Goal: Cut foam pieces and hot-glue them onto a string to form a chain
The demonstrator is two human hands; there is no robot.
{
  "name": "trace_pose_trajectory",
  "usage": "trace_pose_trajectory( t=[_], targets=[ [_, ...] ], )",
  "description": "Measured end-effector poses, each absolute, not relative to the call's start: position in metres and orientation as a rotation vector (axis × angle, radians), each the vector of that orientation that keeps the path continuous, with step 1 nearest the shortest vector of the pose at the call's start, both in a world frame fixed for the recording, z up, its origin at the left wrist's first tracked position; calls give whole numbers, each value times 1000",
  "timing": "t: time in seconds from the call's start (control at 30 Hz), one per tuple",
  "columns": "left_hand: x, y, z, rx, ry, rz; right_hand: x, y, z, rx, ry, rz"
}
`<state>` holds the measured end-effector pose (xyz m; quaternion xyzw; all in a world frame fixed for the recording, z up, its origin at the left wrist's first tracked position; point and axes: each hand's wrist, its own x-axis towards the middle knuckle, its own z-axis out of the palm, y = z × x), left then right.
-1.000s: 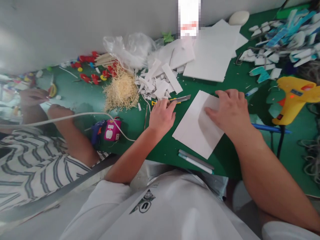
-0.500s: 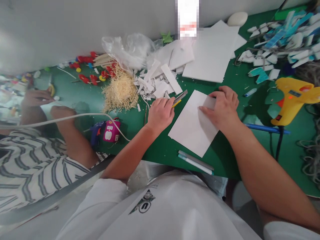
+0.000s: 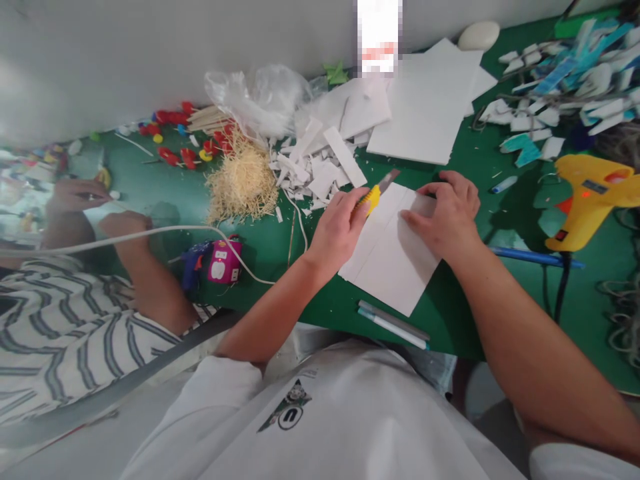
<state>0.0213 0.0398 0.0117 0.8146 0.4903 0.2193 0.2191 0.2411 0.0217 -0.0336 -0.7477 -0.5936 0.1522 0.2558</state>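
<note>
A yellow utility knife (image 3: pixel 373 199) is in my left hand (image 3: pixel 341 223), closed around its handle with the blade out. The blade points up and right, over the far left edge of a white foam board (image 3: pixel 395 260). A thin line runs along the board near its left side, marking off a narrow strip. My right hand (image 3: pixel 447 213) grips the board's right part, thumb on its face and fingers bent at its far right edge. A grey pen and a white marker (image 3: pixel 393 328) lie in front of the board.
White offcuts (image 3: pixel 320 170) and wood shavings (image 3: pixel 243 180) lie at the far left. Larger white sheets (image 3: pixel 425 107) are behind the board. A yellow glue gun (image 3: pixel 583 197) and blue stick (image 3: pixel 540 257) are at right. A cable crosses left, where a co-worker's hands (image 3: pixel 125 223) work.
My left hand has moved right and slightly up with the knife, bringing it over the board's left edge. A line now shows along the board. My right hand has stayed almost still.
</note>
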Motion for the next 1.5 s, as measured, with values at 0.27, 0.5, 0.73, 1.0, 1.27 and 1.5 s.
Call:
trace_pose_trajectory(
  t=[0.27,0.5,0.73,1.0,1.27,1.5],
  targets=[
    [49,29,22,2158,1341,472,240,24,-25,-2081,-1575,513],
    [56,25,28,2153,1394,275,237,24,-21,-2090,-1529,526],
    [70,18,42,2157,1493,59,238,24,-29,-2072,-1544,482],
    [84,13,51,2256,1522,-194,239,25,-36,-2074,-1554,419],
    [95,18,56,2399,1464,-293,229,19,-38,-2079,-1581,251],
    [98,24,57,2422,1471,-329,231,13,-38,-1962,-1862,222]
  ],
)
